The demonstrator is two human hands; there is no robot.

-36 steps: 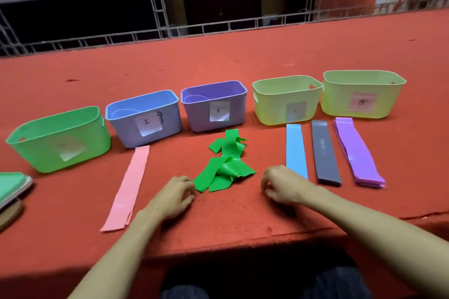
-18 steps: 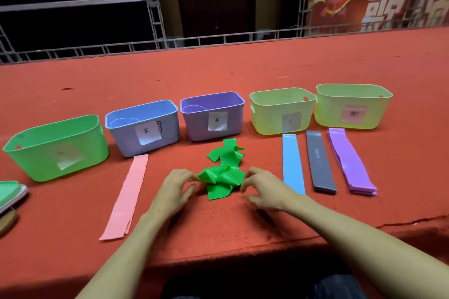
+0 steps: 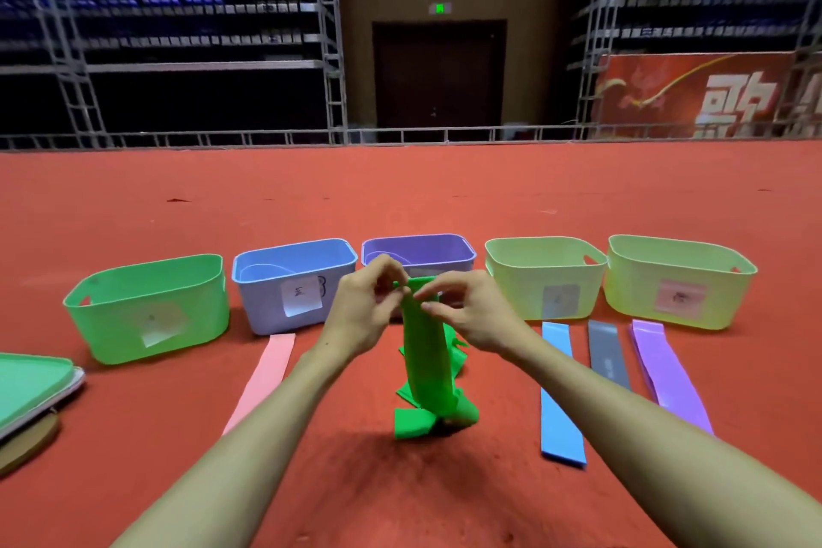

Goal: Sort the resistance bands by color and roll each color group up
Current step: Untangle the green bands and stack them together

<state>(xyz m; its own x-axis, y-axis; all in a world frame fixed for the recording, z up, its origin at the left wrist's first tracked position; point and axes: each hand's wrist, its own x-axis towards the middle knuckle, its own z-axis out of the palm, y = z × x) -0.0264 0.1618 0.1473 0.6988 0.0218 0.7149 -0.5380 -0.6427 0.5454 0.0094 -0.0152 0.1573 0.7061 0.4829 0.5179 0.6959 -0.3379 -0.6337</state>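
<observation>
1. Left hand (image 3: 364, 307): thumb and fingertips pinch the top end of a green band (image 3: 425, 352), held up above the red table (image 3: 400, 200).
2. Right hand (image 3: 462, 311): pinches the same top end, just right of the left hand.
3. Green band: hangs down from both hands, and its lower end reaches the crumpled green heap (image 3: 413, 423) on the table, near centre.
4. Pink band (image 3: 267, 378): lies flat, left of the heap.
5. Blue band (image 3: 560, 396), grey band (image 3: 607, 354) and purple bands (image 3: 667, 374): lie flat side by side, right of the heap.
6. Far row, left to right: green bin (image 3: 147, 307), blue bin (image 3: 258, 303), purple bin (image 3: 418, 242), pale green bin (image 3: 525, 285), second pale green bin (image 3: 640, 285).
7. Green lid (image 3: 31, 383): at the left edge.
</observation>
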